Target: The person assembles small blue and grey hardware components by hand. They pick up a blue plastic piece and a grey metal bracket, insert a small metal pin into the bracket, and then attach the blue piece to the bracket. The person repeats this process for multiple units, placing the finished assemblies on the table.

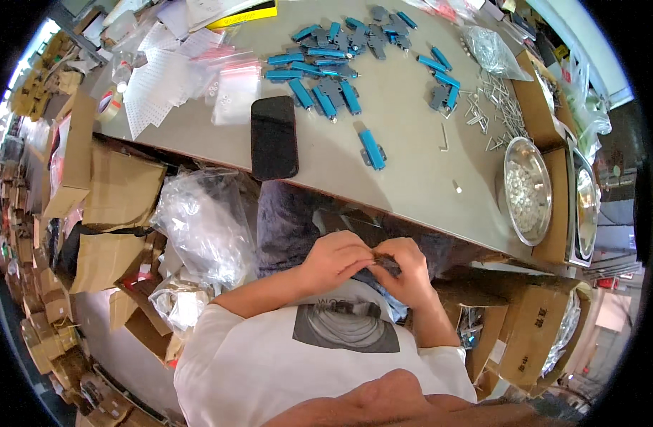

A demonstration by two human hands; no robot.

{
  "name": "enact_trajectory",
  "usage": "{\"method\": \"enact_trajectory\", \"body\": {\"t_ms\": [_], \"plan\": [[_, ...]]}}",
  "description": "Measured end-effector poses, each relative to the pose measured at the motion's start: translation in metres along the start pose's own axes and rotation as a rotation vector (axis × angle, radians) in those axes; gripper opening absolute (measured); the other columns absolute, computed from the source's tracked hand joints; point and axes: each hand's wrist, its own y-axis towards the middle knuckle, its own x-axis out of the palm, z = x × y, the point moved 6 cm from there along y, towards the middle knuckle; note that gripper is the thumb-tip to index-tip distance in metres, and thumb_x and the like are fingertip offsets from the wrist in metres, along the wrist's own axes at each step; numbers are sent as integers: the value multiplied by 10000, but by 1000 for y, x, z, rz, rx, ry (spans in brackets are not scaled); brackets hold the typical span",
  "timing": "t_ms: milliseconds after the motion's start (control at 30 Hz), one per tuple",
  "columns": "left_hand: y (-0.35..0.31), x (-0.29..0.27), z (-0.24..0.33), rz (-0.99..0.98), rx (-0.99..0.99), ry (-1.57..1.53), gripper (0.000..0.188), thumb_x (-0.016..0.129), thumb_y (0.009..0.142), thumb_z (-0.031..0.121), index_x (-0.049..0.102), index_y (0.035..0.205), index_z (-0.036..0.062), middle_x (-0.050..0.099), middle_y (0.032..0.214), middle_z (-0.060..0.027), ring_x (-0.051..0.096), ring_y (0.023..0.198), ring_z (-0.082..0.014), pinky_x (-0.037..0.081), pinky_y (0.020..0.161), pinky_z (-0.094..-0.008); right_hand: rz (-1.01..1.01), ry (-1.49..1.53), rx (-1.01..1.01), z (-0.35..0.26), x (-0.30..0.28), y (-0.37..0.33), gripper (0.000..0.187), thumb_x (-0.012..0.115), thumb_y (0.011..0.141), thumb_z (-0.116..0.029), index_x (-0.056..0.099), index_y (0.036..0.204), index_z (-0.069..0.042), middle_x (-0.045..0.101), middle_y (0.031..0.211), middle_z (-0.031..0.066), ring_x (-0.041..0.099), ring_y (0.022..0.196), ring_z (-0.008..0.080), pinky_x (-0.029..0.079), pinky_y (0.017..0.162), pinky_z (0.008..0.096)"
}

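Observation:
My left hand (338, 260) and my right hand (404, 267) meet above my lap, just off the front edge of the table (412, 186). Fingertips of both are pinched together around something small; what it is stays hidden. Nearest on the table lies a single blue-and-grey plastic part (371, 149) with a metal tip. Farther back, several more such parts (326, 53) sit in a loose heap, with a smaller group (440, 75) to the right. An L-shaped metal pin (444, 139) and a small white piece (457, 186) lie toward the right.
A black phone (274, 137) lies at the table's front edge, beside clear zip bags (237, 89) and white perforated sheets (155, 92). At right are scattered metal pins (496, 107) and a steel bowl (548, 188) of white pieces. Cardboard boxes (536, 334) flank me; a plastic bag (205, 220) hangs left.

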Motion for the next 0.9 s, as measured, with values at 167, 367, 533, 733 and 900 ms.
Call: {"method": "enact_trajectory", "body": {"t_ms": [167, 367, 533, 733, 900], "plan": [[6, -1, 4, -50, 6, 7, 116, 724, 794, 92, 651, 878, 58, 610, 823, -106, 597, 730, -297, 480, 618, -374, -33, -58, -4, 2, -1, -1, 273, 782, 670, -52, 641, 902, -70, 639, 924, 98, 601, 859, 309, 471, 764, 404], [2, -2, 1, -40, -50, 4, 112, 720, 802, 112, 650, 868, 55, 595, 791, -111, 587, 707, -296, 469, 596, -372, -8, -104, -94, 0, 0, -1, 233, 766, 683, -62, 632, 873, -79, 633, 886, 75, 596, 811, 290, 448, 745, 396], [3, -2, 5, -25, -40, 63, 104, 722, 801, 118, 651, 850, 59, 590, 764, -100, 583, 695, -296, 464, 593, -377, -4, -136, -148, -5, 4, -1, 239, 749, 642, -42, 605, 830, -79, 622, 868, 68, 590, 792, 284, 439, 745, 403], [10, -17, 2, 1, -88, 55, 88, 714, 808, 99, 646, 823, 47, 617, 782, -95, 596, 696, -286, 472, 617, -372, 62, -218, -160, -9, -8, -3, 246, 734, 615, -34, 586, 805, -78, 602, 835, 70, 587, 782, 284, 438, 752, 407], [22, -25, 0, 22, -182, -64, 66, 693, 832, 77, 645, 859, 41, 658, 872, -108, 631, 778, -279, 492, 685, -353, 145, -147, -62, 2, -23, -16, 245, 730, 634, 17, 563, 799, -54, 594, 829, 95, 579, 785, 316, 466, 713, 417]]}}
